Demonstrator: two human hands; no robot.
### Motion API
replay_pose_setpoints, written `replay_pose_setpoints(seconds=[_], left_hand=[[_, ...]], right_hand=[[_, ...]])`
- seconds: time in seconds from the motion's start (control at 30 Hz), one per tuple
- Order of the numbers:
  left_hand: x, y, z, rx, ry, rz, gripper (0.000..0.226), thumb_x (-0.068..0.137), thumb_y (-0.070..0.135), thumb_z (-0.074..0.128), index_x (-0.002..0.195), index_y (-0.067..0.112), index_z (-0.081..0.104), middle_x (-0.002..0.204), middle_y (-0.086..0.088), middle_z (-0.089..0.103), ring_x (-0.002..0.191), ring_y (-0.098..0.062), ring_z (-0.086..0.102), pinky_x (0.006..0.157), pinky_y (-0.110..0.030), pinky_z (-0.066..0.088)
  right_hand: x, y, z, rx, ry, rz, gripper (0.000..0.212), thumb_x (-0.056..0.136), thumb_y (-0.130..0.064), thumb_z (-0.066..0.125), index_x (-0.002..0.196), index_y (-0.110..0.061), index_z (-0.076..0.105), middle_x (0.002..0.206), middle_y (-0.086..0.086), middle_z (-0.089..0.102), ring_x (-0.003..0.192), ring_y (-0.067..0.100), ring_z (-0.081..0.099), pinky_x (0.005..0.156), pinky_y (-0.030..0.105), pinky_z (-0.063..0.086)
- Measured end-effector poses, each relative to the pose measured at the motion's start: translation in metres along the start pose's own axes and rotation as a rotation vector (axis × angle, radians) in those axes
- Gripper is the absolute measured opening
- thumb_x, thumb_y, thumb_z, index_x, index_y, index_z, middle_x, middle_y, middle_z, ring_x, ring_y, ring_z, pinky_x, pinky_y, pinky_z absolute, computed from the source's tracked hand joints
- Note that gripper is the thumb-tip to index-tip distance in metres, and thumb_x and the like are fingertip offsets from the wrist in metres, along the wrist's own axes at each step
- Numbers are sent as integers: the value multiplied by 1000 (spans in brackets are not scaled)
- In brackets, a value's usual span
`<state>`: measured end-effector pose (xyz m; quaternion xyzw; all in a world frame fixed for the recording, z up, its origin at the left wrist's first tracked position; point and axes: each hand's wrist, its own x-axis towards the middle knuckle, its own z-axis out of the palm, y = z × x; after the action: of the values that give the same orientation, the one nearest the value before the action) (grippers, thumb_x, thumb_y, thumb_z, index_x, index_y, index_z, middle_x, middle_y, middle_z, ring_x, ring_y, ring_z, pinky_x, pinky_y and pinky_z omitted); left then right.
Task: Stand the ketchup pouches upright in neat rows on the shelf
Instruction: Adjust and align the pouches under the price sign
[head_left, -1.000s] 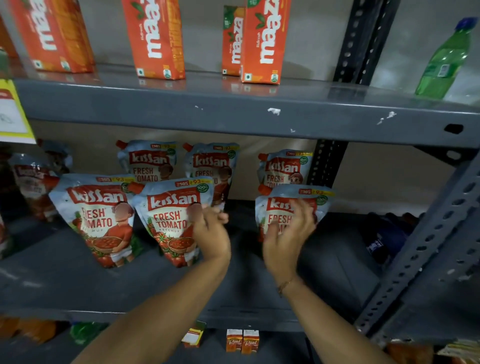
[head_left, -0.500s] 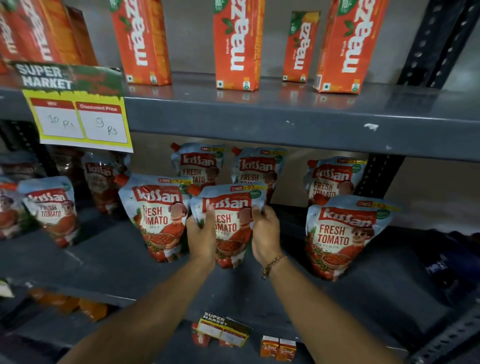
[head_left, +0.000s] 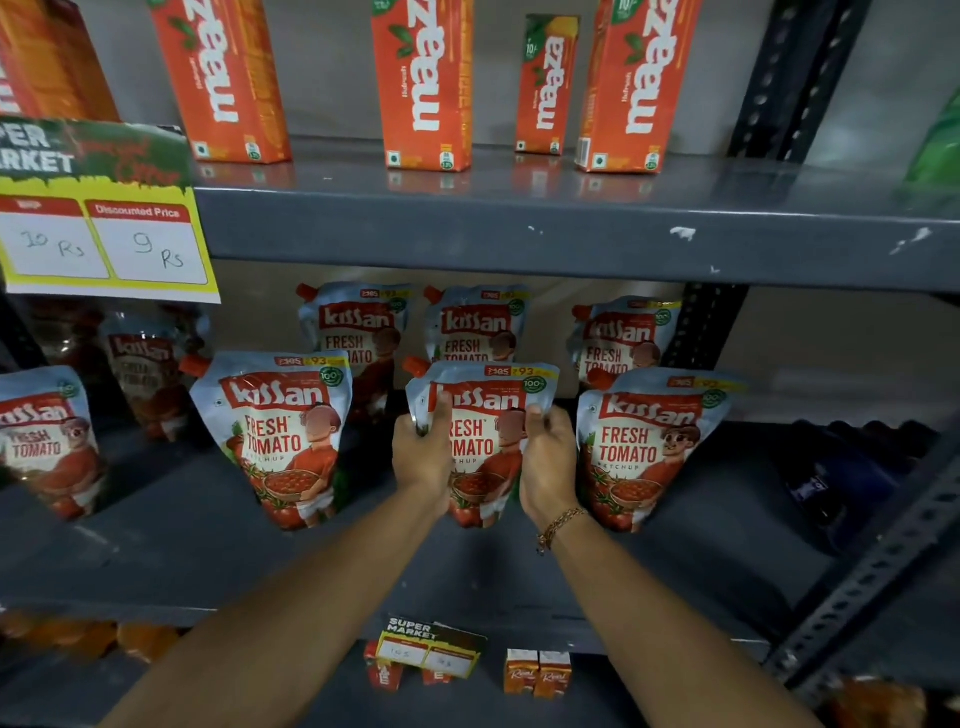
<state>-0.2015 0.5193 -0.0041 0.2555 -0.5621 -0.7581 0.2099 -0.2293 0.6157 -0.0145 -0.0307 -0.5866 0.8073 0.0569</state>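
Observation:
Several Kissan ketchup pouches stand upright in two rows on the grey middle shelf (head_left: 208, 545). Both hands grip the middle front pouch (head_left: 485, 415) by its sides: my left hand (head_left: 422, 457) on its left edge, my right hand (head_left: 548, 460) on its right edge. A front pouch (head_left: 283, 436) stands to its left and another front pouch (head_left: 644, 441) to its right. Three back-row pouches (head_left: 475, 325) stand behind them, partly hidden. More pouches (head_left: 44, 441) stand at the far left, in shadow.
Orange Maaza cartons (head_left: 426, 88) line the upper shelf (head_left: 519, 228). A yellow price tag (head_left: 104, 228) hangs from its left edge. A perforated upright post (head_left: 883, 561) slants at the right, with dark packs (head_left: 841, 478) beside it. Small cartons (head_left: 537, 673) sit below.
One second ago my right hand was on the right front pouch; it moved left onto the middle pouch. Both hands now grip that pouch higher on its sides. The view shifted left.

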Motion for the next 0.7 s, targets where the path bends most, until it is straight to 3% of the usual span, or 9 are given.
replay_pose_setpoints(seconds=[0.07,0.17,0.23,0.3,0.4,0.47,0.57,0.63,0.7], left_hand=[[-1,2,1,9,-7,-13,27,87,42,60,78,20,48,76,3,64,65,-7,62,44,-15,47],[1,1,-2,25,14,-12,37,85,45,60,92,10,55,86,-3,68,69,-9,64,49,-18,49],[1,0,-7,49,-2,-2,49,86,48,57,103,2,59,87,-4,70,70,-9,66,49,-17,51],[-4,0,-13,44,-5,12,50,91,51,47,100,4,60,89,-6,71,75,-13,66,61,-22,53],[-9,2,-31,19,328,32,54,98,45,34,110,-2,58,100,-10,61,93,-25,56,79,-30,40],[-3,3,-52,-8,567,80,47,99,34,37,103,-8,58,101,-17,58,98,-29,54,79,-32,36],[15,12,-88,45,716,3,47,94,38,46,122,0,48,136,-18,43,131,-34,37,106,-45,29],[33,19,-116,99,668,1,63,90,43,52,137,4,34,146,-15,32,138,-33,29,110,-48,25],[54,25,-141,75,495,77,70,87,44,58,137,1,37,144,-18,42,132,-34,42,102,-44,40]], right_hand=[[-1,-2,-2,-25,-3,0,16,98,-22,43,97,-17,58,93,2,68,91,21,66,81,36,55],[-3,0,-4,-146,-25,-9,12,94,-24,50,102,-18,57,100,3,68,97,22,67,82,36,56],[-9,7,-2,-217,-1,-23,22,89,-32,56,105,-17,57,107,6,66,99,22,66,84,39,57],[-22,19,1,-360,135,-76,37,85,-38,58,109,-11,57,115,10,60,107,25,59,91,42,53],[-53,38,9,-519,265,-176,24,88,-24,59,101,-5,50,110,7,48,109,23,42,95,31,36],[-70,43,21,-482,105,-272,13,90,-20,55,91,-13,45,94,-3,46,94,16,46,80,26,41],[-77,48,55,-517,-172,-315,11,94,-24,49,90,-13,51,91,-2,52,82,9,49,72,17,38],[-75,51,92,-447,-270,-181,25,95,-29,46,113,-13,54,111,0,53,96,11,52,84,19,45],[-72,50,126,-283,-292,56,40,96,-37,41,131,-19,45,130,-2,48,111,12,51,100,36,46]])
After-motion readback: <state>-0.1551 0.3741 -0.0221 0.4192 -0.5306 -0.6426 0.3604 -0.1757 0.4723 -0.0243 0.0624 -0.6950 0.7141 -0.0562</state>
